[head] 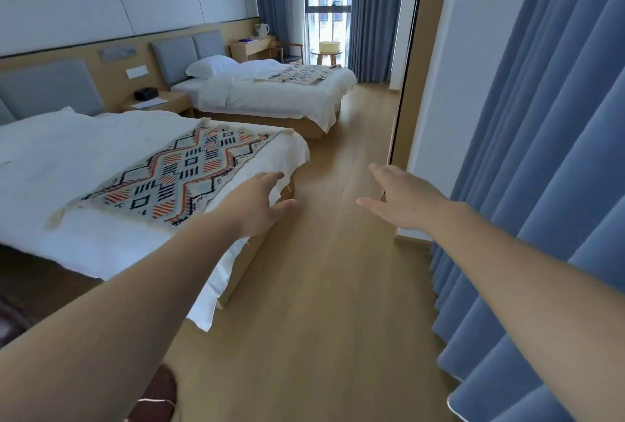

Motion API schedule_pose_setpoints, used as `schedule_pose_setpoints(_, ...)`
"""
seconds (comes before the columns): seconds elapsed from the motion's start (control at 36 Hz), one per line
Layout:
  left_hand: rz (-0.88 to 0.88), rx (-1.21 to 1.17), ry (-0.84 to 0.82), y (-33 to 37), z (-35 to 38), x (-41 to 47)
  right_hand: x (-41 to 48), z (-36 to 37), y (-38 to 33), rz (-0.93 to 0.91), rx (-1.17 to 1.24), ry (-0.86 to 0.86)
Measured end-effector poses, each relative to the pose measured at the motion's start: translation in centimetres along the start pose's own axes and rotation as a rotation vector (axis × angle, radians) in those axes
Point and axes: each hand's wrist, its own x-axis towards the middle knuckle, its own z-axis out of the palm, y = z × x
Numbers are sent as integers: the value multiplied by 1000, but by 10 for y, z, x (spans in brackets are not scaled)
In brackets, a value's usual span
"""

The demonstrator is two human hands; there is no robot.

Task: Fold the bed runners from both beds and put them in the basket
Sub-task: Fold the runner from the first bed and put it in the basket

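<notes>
Nothing of the task looks done yet. The near runner (176,174) lies flat and spread across the foot of the near bed (84,151), its patterned face up and its tassels at the corners. The far runner (301,74) lies likewise across the foot of the far bed (270,96), unfolded. The basket (329,46) stands on a small round desk (326,54) by the window, well apart from both beds, and whether anything is in it cannot be told from here.

The left hand (260,205) is stretched forward, open with fingers spread, over the corner of the near bed and just beside the near runner's edge; it grips nothing. The right hand (402,198) is also open and empty, held out above the floor (321,286).

Left to do, by my judgement: fold each runner and carry both to the basket.
</notes>
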Motion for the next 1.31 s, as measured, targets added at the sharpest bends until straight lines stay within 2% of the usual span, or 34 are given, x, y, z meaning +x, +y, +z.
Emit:
schedule_pose_setpoints(0.28, -110, 0, -35, 20, 45, 96, 103, -4, 83, -52, 19, -57)
schedule_pose_setpoints(0.56, -157, -43, -23, 3, 72, 181, 197, 7, 114, -85, 4, -91)
schedule_pose_setpoints(0.83, -168, -89, -23, -62, 89, 289, 321, 25, 104, -100, -55, -97)
schedule_pose_setpoints(1.11, -188, -101, -47, -150, 93, 408, 458, 44, 87, -69, -98, -147)
schedule_pose_setpoints(1.31, -221, -96, -70, -186, 102, 463, 536, 66, 86, -69, -89, -213)
